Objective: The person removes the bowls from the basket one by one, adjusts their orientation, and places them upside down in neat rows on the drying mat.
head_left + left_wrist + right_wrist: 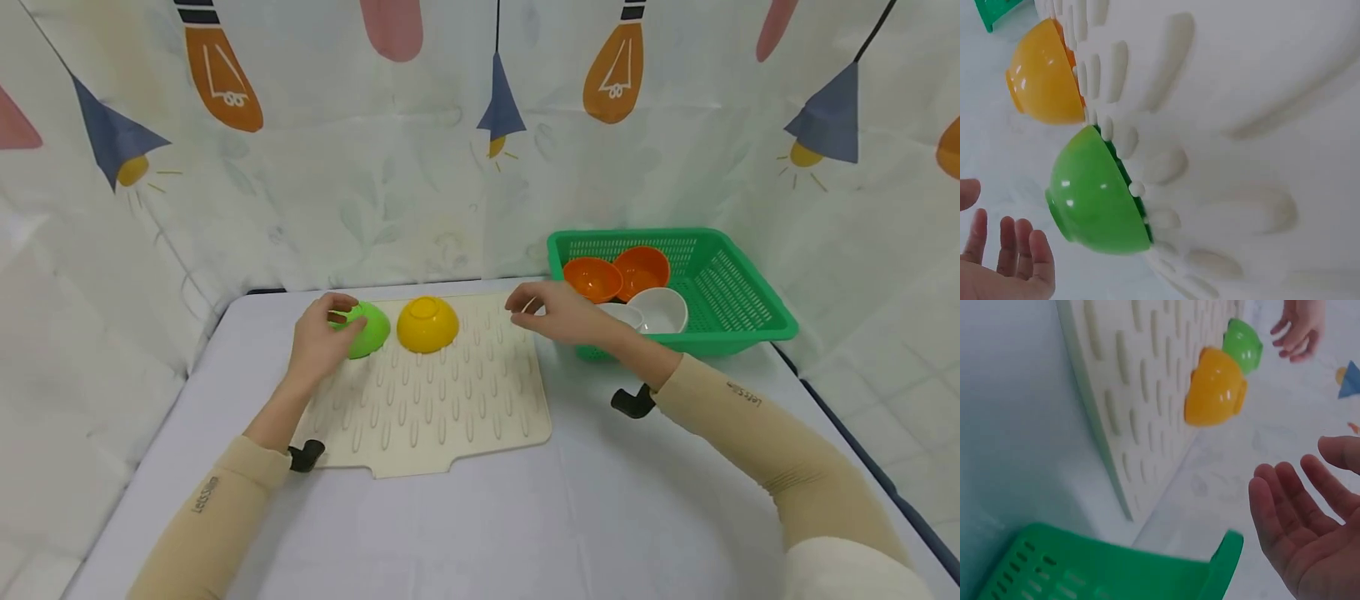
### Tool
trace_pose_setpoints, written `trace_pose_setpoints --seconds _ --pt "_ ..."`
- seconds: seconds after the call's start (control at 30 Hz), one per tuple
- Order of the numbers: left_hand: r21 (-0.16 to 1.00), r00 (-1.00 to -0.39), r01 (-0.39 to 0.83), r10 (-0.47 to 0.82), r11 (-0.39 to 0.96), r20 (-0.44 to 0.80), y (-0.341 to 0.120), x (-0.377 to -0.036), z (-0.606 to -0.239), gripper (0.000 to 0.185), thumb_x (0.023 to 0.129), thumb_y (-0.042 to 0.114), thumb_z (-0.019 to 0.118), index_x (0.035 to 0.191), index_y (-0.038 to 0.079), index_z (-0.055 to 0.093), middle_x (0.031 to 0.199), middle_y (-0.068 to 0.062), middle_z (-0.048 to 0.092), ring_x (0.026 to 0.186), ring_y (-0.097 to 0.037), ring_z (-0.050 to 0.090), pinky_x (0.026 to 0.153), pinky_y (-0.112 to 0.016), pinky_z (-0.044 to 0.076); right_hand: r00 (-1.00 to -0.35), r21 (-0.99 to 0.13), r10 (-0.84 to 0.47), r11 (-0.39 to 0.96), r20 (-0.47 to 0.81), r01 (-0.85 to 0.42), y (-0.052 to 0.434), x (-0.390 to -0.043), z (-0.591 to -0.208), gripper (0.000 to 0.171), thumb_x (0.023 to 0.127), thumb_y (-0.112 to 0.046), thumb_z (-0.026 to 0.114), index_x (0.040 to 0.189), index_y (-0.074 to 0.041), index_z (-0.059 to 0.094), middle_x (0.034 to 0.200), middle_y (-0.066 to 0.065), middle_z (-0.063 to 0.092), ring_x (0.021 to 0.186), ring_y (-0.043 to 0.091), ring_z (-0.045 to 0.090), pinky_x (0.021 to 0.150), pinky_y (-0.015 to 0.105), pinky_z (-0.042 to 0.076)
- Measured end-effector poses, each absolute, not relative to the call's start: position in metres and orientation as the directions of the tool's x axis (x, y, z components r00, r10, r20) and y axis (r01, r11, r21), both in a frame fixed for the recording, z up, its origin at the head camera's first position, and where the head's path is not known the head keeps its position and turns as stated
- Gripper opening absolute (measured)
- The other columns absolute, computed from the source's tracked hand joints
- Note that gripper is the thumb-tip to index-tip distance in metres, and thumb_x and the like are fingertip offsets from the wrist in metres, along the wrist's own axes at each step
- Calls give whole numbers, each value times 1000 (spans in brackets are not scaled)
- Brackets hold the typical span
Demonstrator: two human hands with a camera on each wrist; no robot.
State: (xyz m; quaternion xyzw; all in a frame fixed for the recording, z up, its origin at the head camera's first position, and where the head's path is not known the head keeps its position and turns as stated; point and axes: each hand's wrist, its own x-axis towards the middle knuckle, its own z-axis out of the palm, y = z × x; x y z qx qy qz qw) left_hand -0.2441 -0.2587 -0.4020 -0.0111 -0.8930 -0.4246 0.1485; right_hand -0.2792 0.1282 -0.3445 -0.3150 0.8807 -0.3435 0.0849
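Note:
A green bowl (369, 332) and a yellow bowl (427, 325) lie upside down, side by side, near the far edge of a cream draining mat (442, 408) with raised ridges. My left hand (321, 337) hovers over the green bowl; in the left wrist view a gap shows between its loosely bent fingers and the bowl (1097, 194). Above the mat's far right corner, between the yellow bowl and the basket, is my right hand (551, 310). Its fingers are relaxed and hold nothing, as the right wrist view also shows.
A green plastic basket (738, 292) stands at the back right. Two orange bowls (642, 271) and two white bowls (660, 312) are in its left part. A white cloth covers the table (510, 533), and a printed curtain (420, 167) hangs behind it.

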Motion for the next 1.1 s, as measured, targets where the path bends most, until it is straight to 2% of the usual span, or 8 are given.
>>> trace_pose_setpoints --seconds 0.1,0.2,0.37,0.47,0.63,0.87,0.97,1.1 --pt "821 -959 59 -195 568 204 -274 -240 -401 39 102 26 65 132 2 59 130 -16 60 111 -27 56 85 -30 48 -830 -662 -549 587 96 -465 150 -284 -337 21 102 -21 66 119 -9 70 115 3 69 102 21 65 80 37 58" --pt "850 -967 -23 -228 527 115 -289 -237 -401 47 103 31 62 140 3 55 134 -16 56 116 -26 52 85 -27 46 -867 -686 -485 593 115 -423 174 -290 -330 24 102 -22 66 121 -7 70 115 8 69 101 24 66 82 40 57" --pt "845 -976 -153 -215 512 -47 -314 -233 -403 60 105 40 56 151 2 46 145 -24 47 128 -36 47 99 -41 46 -920 -727 -384 610 79 -317 212 -296 -321 28 103 -25 64 125 -8 67 122 11 66 108 27 63 87 41 53" --pt "837 -975 -205 -176 508 -133 -327 -231 -404 67 106 42 53 156 1 37 152 -30 38 135 -43 42 108 -52 41 -942 -745 -331 614 56 -260 232 -297 -318 31 104 -26 63 128 -7 65 126 14 64 109 28 61 85 37 53" --pt "801 -964 -262 -110 538 -242 -348 -229 -406 75 106 43 51 160 -3 25 156 -35 31 138 -48 39 107 -53 43 -970 -751 -243 637 17 -172 259 -296 -316 42 106 -33 59 135 -3 60 131 16 61 111 29 59 85 29 54" --pt "806 -933 -314 -5 502 -360 -371 -228 -413 78 106 34 58 160 -6 19 156 -34 30 138 -46 39 95 -37 55 -977 -762 -180 647 -111 -33 296 -299 -319 63 107 -44 51 151 1 41 150 24 43 128 41 48 106 55 45" --pt "807 -926 -320 15 497 -376 -376 -228 -416 77 105 26 60 160 -7 18 157 -34 29 135 -42 45 94 -36 56 -966 -771 -189 637 -178 17 310 -302 -323 72 107 -48 49 155 3 32 154 28 36 135 45 42 110 57 41" --pt "799 -932 -286 40 528 -360 -378 -228 -421 73 102 15 63 158 -9 23 153 -36 34 118 -27 60 93 -35 57 -962 -760 -169 648 -215 56 325 -304 -326 76 106 -49 49 156 4 28 154 31 34 135 45 42 108 54 44"
